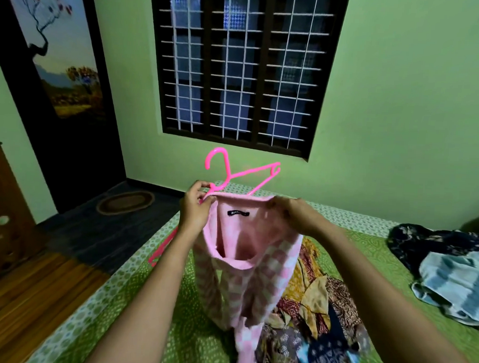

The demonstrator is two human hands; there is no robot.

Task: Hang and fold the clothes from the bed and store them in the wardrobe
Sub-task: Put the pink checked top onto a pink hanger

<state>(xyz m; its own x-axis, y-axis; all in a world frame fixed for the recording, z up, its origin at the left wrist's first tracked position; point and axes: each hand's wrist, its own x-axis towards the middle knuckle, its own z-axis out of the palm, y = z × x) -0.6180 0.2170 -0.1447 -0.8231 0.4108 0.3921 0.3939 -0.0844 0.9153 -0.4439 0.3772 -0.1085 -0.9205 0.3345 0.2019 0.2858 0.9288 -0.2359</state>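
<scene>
1. Bed [143,301], green sheet, lies below both hands; mixed clothes pile [309,310] sits under the right forearm.
2. Pink checked top [272,266] hangs from both hands, neckline stretched between them.
3. Pink hanger [228,178] rises just above the neckline.
4. Left hand [195,206] pinches hanger and collar edge; right hand [295,214] grips the collar's other side.

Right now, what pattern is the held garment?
Pink-and-white checks on the knit garment; head view.
</scene>
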